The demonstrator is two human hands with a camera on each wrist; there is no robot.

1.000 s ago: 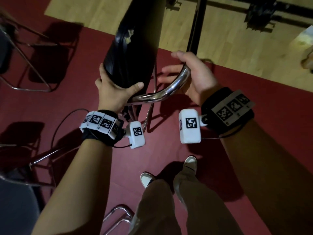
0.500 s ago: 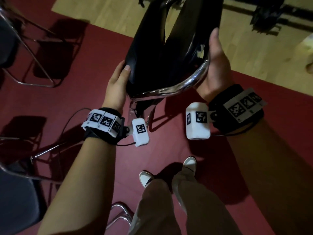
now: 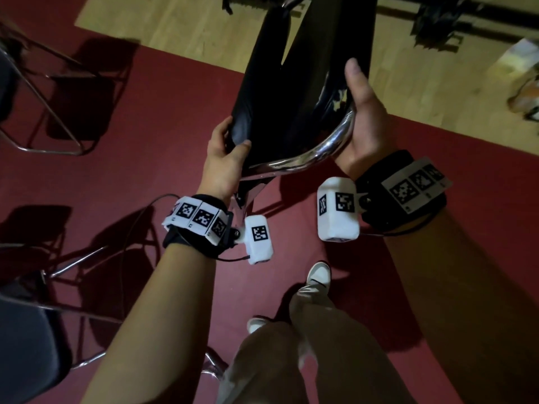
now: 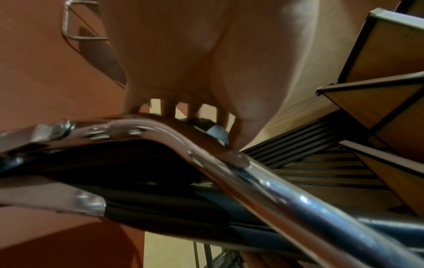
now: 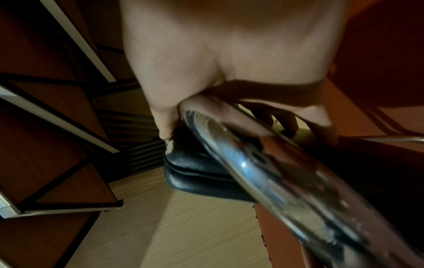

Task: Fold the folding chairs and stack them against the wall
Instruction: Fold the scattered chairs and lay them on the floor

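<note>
The black folding chair (image 3: 294,91) has closed further than a moment ago, its two padded panels now nearly together. The left hand (image 3: 224,161) grasps its padded edge, the right hand (image 3: 364,112) its chrome frame (image 3: 329,147); likely carrying comes next.

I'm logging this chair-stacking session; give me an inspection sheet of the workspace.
Surface: red carpet, wood floor beyond.
Job's things: black chair, nearly folded, held up by both hands.
Clutter: open chairs at left; bag at far right.
Hands: left hand grips the seat edge; right hand grips the chrome frame.
Cables: wire from the left wristband.
Surroundings: wood-panelled wall.
</note>
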